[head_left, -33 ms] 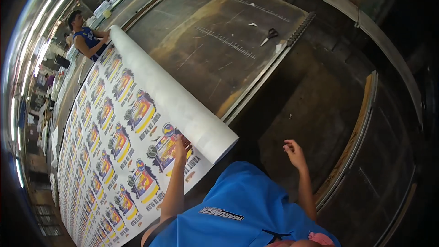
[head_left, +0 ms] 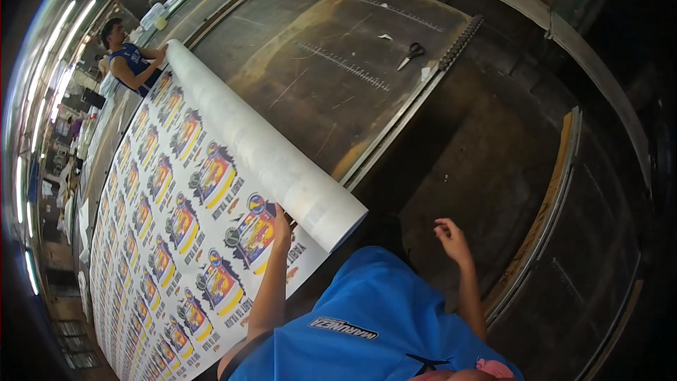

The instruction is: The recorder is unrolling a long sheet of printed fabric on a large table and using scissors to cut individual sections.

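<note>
A long white roll of printed sheet (head_left: 282, 162) lies slantwise across the table, its near end close to my body. From it a flat printed sheet (head_left: 159, 233) spreads out to the left, covered in rows of colourful repeated designs. My left hand (head_left: 282, 227) is over the sheet at the roll's left side, near its close end. Its thumb points up against the roll, and the other fingers are partly hidden. Off to the right, over the dark gap beside the table, my right hand (head_left: 452, 241) hangs with loosely bent fingers and holds nothing.
At the roll's far end a co-worker (head_left: 128, 63) in a blue sleeveless top has both hands on it. Black-handled scissors (head_left: 411, 55) lie on the dark table (head_left: 303, 85) near its right edge. Another dark table (head_left: 585, 254) stands at the right.
My left hand has shifted slightly, and its thumb now stands upright at the roll's edge. My right hand has hardly moved. The view has shifted a little.
</note>
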A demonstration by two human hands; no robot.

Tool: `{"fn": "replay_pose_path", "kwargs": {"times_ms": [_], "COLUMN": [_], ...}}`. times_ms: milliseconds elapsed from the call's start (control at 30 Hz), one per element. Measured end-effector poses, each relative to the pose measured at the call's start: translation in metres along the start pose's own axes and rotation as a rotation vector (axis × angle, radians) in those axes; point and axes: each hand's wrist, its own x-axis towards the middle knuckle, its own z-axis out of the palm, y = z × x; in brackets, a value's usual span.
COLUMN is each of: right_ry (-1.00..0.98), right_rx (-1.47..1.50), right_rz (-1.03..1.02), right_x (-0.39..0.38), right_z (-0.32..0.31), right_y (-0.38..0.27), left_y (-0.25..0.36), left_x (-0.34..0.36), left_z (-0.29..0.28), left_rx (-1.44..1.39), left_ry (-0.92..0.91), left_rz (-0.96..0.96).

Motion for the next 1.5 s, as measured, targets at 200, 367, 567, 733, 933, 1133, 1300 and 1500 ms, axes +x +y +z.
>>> {"fn": "replay_pose_path", "kwargs": {"times_ms": [200,367,567,733,933,1133,1300,1500], "right_ry": [-0.214,-0.147,-0.342,-0.372,-0.449,-0.656,-0.774,-0.958], "right_rx": [0.066,0.105,-0.148,-0.344,-0.676,-1.036,-0.919,-0.859], "right_rz": [0.119,0.182,-0.106,-0.339,-0.759,-0.925,-1.049,-1.049], "right_x": [0.045,0.164,0.356,0.506,0.654,0.732,0.78,0.814], "right_z": [-0.063,-0.135,-0.194,-0.191,-0.159,-0.157,-0.177,-0.183], "right_y": [0.027,0.001,-0.092,-0.15,-0.157,-0.161,-0.167,-0.172], "left_y": [0.054,0.092,0.105,0.12,0.128,0.152,0.183,0.204], "left_x": [0.056,0.071,0.1,0.121,0.144,0.164,0.176,0.195], "left_z": [0.131,0.21,0.304,0.372,0.462,0.542,0.612,0.68], "left_rx": [-0.373,-0.432,-0.368,-0.138,0.028,0.279,0.5,0.83], "left_ry": [-0.003,-0.007,0.058,0.084,0.206,0.384,0.582,0.789], "left_rz": [0.106,0.042,-0.048,0.044,0.229,0.375,0.289,0.221]}}
